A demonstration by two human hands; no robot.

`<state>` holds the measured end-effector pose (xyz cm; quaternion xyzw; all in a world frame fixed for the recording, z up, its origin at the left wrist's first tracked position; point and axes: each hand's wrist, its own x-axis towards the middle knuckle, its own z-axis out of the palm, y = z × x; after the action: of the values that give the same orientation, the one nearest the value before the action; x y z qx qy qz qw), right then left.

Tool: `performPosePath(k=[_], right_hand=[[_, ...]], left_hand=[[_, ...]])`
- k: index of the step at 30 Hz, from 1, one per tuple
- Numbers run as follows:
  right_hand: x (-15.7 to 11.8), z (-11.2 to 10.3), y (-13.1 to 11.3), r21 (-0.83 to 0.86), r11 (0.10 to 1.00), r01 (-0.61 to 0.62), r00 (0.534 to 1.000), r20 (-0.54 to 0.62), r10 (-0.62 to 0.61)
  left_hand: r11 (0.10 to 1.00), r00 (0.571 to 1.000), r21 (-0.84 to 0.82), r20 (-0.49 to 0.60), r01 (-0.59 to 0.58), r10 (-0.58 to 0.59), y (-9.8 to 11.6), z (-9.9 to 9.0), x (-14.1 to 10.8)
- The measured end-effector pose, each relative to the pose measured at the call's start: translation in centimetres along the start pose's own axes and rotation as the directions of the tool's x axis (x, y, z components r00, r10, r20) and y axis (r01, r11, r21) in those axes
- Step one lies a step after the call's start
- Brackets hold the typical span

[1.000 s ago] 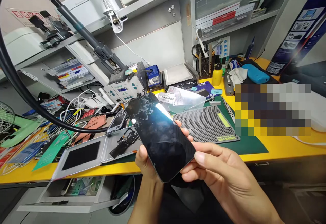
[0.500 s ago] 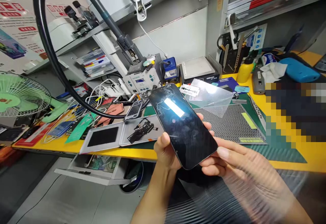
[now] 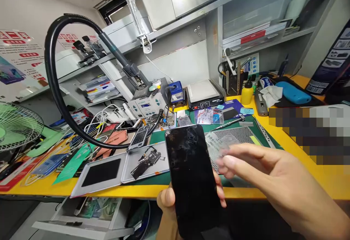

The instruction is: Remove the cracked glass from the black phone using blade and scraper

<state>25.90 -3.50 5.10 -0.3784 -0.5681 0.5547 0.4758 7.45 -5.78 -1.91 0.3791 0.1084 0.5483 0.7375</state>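
Note:
A black smartphone [image 3: 191, 178] stands tilted up in front of me, its dark glass marked with smudges near the top. My left hand [image 3: 166, 200] grips it from behind, thumb on the left edge and fingertips showing at the right edge. To the right of the phone, my right hand [image 3: 265, 178] hovers apart from it. Its thumb and fingers are slightly parted, with the tips smeared by motion; I see nothing between them. Behind those fingertips, a clear, wrinkled film [image 3: 218, 141] shows over the perforated metal mat [image 3: 240, 134].
Left of the phone, an open white case [image 3: 125, 160] holds phone parts. A black hose [image 3: 51, 83] arches over the bench from a grey station [image 3: 149, 101]. A green fan [image 3: 19, 127] stands far left, above an open drawer [image 3: 82, 225]. A yellow bottle [image 3: 247, 93] is at the back right.
My right hand has left the phone's lower right corner and moved right. The phone is lower and more upright, in my left hand alone. My view has tilted up.

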Motion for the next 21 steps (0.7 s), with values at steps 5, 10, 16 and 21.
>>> performPosePath(k=[5, 10, 16, 21], right_hand=[[0.3, 1.1, -1.2, 0.146, 0.985, -0.087, 0.992, 0.104, 0.072], [0.0, 1.4, -1.3, 0.243, 0.941, -0.235, 0.972, 0.087, 0.220], [0.0, 1.9, -1.2, 0.322, 0.917, -0.235, 0.971, 0.107, 0.212], [0.0, 2.1, -1.0, 0.262, 0.942, -0.211, 0.977, 0.065, 0.201]], left_hand=[[0.999, 0.996, -0.034, 0.080, 0.032, -0.029, -0.2, -1.1, -0.6], [0.998, 0.994, 0.003, 0.093, 0.059, -0.059, 0.1, -1.0, -0.3], [0.986, 0.995, -0.165, 0.104, 0.020, -0.003, -0.9, -0.6, 0.0], [0.973, 0.987, -0.189, 0.116, 0.135, -0.115, -1.0, -0.5, -0.2]])
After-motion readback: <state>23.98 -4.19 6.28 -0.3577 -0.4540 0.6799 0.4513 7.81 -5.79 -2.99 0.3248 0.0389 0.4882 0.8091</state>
